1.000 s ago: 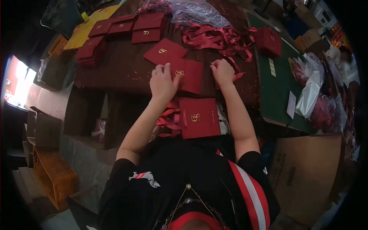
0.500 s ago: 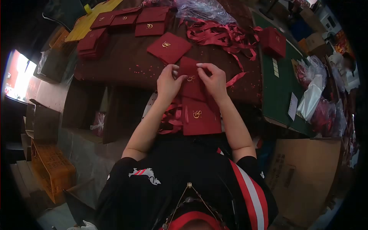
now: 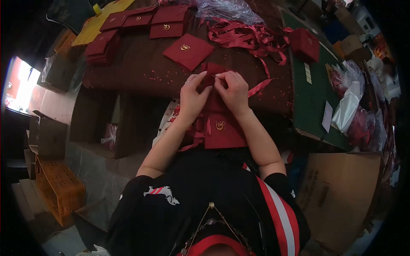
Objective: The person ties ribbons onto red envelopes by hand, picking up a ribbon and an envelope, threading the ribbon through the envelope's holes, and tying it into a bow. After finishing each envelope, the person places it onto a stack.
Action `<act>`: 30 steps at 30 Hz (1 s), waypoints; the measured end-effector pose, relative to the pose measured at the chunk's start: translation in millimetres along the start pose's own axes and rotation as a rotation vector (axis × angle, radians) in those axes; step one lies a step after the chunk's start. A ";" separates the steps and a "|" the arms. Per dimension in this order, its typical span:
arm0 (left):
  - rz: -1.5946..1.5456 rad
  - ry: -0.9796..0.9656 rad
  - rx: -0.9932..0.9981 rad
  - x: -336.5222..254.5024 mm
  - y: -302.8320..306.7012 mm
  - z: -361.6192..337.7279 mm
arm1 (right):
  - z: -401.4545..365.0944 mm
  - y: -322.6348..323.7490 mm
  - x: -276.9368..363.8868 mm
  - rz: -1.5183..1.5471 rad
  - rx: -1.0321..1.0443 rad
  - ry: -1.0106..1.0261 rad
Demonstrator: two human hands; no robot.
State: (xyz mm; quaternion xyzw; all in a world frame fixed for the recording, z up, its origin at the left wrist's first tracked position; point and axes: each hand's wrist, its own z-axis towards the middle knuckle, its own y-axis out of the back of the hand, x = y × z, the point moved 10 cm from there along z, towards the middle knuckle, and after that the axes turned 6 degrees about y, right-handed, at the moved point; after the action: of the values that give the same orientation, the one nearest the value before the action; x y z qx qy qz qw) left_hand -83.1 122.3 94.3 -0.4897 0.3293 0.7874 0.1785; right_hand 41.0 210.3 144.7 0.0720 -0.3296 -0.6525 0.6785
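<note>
Both hands meet at the table's near edge over a dark red pouch [image 3: 212, 68], whose upper part stands folded between the fingertips. My left hand [image 3: 193, 96] pinches its left side, thumb and fingers close together. On the other side, my right hand [image 3: 232, 90] is closed on it the same way; the fingers hide much of the pouch. Below them, nearer my body, lies another red pouch [image 3: 224, 132] with a gold monogram, beside some loose red ribbon [image 3: 196, 135]. Just beyond the hands a flat red pouch [image 3: 188, 51] rests diagonally on the brown cloth.
Stacks of red pouches [image 3: 168, 27] line the table's far left. A heap of red ribbon [image 3: 247, 40] and clear plastic [image 3: 230, 10] lie at the back. Another pouch stack [image 3: 304, 45] sits to the right, near a green board [image 3: 314, 98]. Cardboard boxes [image 3: 339, 187] flank me.
My hands have drawn closer together over the pouch, the right one shifting left. Its top now looks folded, and its gold monogram no longer shows.
</note>
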 end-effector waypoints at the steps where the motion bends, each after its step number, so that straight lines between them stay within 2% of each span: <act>1: -0.013 -0.030 0.004 -2.6 -0.1 -0.4 | -1.5 -0.9 -0.1 0.000 0.000 0.000; 4: -0.133 0.023 0.027 2.3 -2.9 0.4 | -5.0 1.6 -3.7 0.062 -0.062 -0.032; 6: -0.114 -0.027 0.011 -1.8 -4.0 -0.6 | -5.9 3.7 -6.2 0.117 -0.099 -0.070; 7: -0.096 -0.076 -0.003 -6.6 -3.9 -2.1 | -5.6 4.1 -5.4 0.117 -0.100 -0.071; 11: -0.089 -0.034 -0.018 -8.6 -5.6 -4.0 | -0.9 6.3 1.6 0.080 -0.070 -0.042; 19: -0.112 -0.117 -0.042 -12.4 -3.5 -6.5 | 1.3 7.2 7.0 -0.006 -0.007 0.032; 22: -0.017 -0.168 -0.072 -18.5 -2.0 -9.7 | 3.8 7.9 2.8 0.068 0.025 -0.057; 24: 0.049 -0.211 -0.086 -30.0 -0.8 -10.6 | -8.0 -6.0 -29.6 0.361 0.109 -0.455; 27: 0.156 -0.298 -0.095 -42.6 -3.0 -10.6 | -9.8 -9.8 -44.6 0.494 0.150 -0.556; 28: 0.199 -0.342 -0.094 -46.9 -4.7 -11.1 | -8.0 -7.3 -46.2 0.494 0.149 -0.555; 30: 0.191 -0.326 -0.070 -45.9 -5.2 -8.9 | 12.0 4.2 -21.1 0.074 0.253 -0.202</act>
State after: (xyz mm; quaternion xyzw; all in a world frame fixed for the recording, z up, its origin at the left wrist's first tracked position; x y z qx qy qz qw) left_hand -53.2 121.8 130.7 -0.3281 0.3133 0.8806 0.1368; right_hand 39.5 234.6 148.8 0.0788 -0.4779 -0.5845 0.6510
